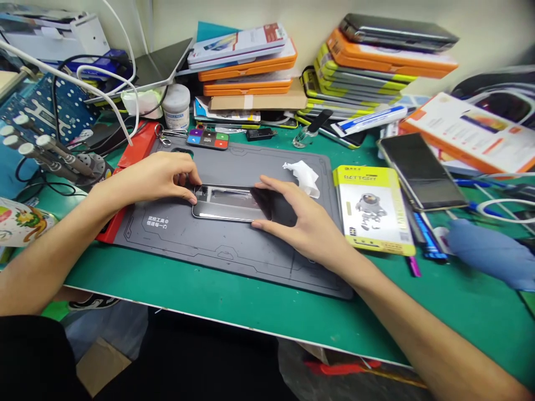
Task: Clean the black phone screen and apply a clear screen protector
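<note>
A smartphone (228,210) with a dark glossy screen lies lengthwise on a grey work mat (234,245), reflections across its glass. At its left end my left hand (169,175) pinches the corner and edge between thumb and curled fingers. My right hand (292,214) spans the other end, with the thumb on the near edge and a finger on the far edge. Right of the phone, a crumpled white tissue (305,177) rests on the mat. Beyond the phone, at the mat's far edge, sits a small colourful box (208,139).
A yellow battery box (374,209) and another dark phone (422,170) lie to the right, near a blue air blower (491,250). Orange cases (246,72) are stacked at the back. Screwdrivers (54,150) stand at left beneath a white cable (75,82).
</note>
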Available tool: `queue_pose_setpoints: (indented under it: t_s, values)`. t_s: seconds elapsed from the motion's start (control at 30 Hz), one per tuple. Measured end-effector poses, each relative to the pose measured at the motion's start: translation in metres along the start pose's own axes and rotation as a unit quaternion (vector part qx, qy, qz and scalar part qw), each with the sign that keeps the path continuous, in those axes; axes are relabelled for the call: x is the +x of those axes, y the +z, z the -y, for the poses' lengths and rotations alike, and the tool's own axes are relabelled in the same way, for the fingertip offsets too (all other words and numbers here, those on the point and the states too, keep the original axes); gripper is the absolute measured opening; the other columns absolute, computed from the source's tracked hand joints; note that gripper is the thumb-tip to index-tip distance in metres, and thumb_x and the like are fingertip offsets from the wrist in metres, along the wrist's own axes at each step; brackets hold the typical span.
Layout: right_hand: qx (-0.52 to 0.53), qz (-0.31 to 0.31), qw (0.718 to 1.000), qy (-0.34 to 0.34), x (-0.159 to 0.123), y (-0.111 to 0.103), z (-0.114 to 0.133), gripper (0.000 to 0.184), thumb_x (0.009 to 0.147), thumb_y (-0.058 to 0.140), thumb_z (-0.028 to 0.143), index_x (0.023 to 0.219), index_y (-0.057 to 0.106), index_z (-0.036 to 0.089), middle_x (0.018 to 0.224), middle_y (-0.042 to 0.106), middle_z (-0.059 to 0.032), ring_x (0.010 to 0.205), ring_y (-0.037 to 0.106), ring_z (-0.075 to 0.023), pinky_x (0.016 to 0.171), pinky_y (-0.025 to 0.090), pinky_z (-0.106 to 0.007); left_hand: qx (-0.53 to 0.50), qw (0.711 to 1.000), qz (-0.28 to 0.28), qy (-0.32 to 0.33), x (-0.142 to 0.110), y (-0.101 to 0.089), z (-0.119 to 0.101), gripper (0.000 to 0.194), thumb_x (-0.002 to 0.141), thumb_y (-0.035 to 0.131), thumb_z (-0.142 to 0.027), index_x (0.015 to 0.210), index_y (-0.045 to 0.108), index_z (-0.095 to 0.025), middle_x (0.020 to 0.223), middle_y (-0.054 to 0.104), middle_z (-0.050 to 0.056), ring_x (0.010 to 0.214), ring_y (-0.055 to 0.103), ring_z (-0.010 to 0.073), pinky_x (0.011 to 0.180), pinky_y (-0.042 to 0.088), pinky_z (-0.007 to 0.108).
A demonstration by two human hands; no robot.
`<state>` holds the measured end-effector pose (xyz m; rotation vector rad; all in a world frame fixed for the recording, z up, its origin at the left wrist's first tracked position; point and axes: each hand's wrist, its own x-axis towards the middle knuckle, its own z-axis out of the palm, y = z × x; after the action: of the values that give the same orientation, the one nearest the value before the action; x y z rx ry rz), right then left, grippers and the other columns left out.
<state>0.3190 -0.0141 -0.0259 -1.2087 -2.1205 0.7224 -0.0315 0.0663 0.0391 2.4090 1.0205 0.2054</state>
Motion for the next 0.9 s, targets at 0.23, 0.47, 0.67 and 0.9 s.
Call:
queue_pose_setpoints:
  t_s: [0.23, 0.47, 0.67, 0.9]
  values:
    - [-0.006, 0.003, 1.000, 0.006, -0.001, 0.000, 0.002, 0.076, 0.102, 0.080, 0.055, 0.169, 0.050, 0.035, 0.162, 0.068, -0.0111, 0.153, 0.062, -0.0387, 0.130, 0.048, -0.066, 0.064, 0.997, 0.016, 0.030, -0.005, -0.004, -0.006, 0.056, 0.099, 0.070, -0.075, 0.111, 0.079, -0.021, 0.115, 0.077, 0.007, 0.098, 0.070, 0.0221, 0.089, 0.051, 0.034]
    - [-0.008, 0.002, 1.000, 0.014, -0.002, 0.001, 0.004, 0.078, 0.101, 0.080, 0.057, 0.169, 0.050, 0.035, 0.163, 0.068, -0.0116, 0.153, 0.062, -0.0397, 0.130, 0.049, -0.066, 0.156, 0.986, 0.061, -0.019, -0.005, 0.005, -0.024, 0.067, 0.085, 0.086, -0.071, 0.120, 0.065, -0.019, 0.122, 0.073, 0.011, 0.111, 0.071, 0.0310, 0.091, 0.051, 0.038]
    - [-0.011, 0.003, 1.000, 0.017, -0.002, 0.001, 0.003, 0.080, 0.101, 0.080, 0.058, 0.170, 0.049, 0.035, 0.164, 0.067, -0.0120, 0.153, 0.062, -0.0406, 0.131, 0.047, -0.068, 0.177, 0.982, 0.066, -0.025, -0.004, 0.008, -0.024, 0.068, 0.086, 0.085, -0.073, 0.122, 0.060, -0.021, 0.124, 0.071, 0.011, 0.112, 0.070, 0.0326, 0.090, 0.049, 0.039]
    - [-0.010, 0.003, 1.000, 0.013, -0.002, 0.000, 0.002, 0.078, 0.101, 0.081, 0.056, 0.170, 0.050, 0.036, 0.163, 0.068, -0.0112, 0.153, 0.062, -0.0386, 0.130, 0.049, -0.064, 0.123, 0.989, 0.063, -0.044, -0.001, 0.010, -0.017, 0.072, 0.079, 0.090, -0.073, 0.119, 0.060, -0.021, 0.126, 0.071, 0.010, 0.112, 0.069, 0.0317, 0.089, 0.049, 0.038]
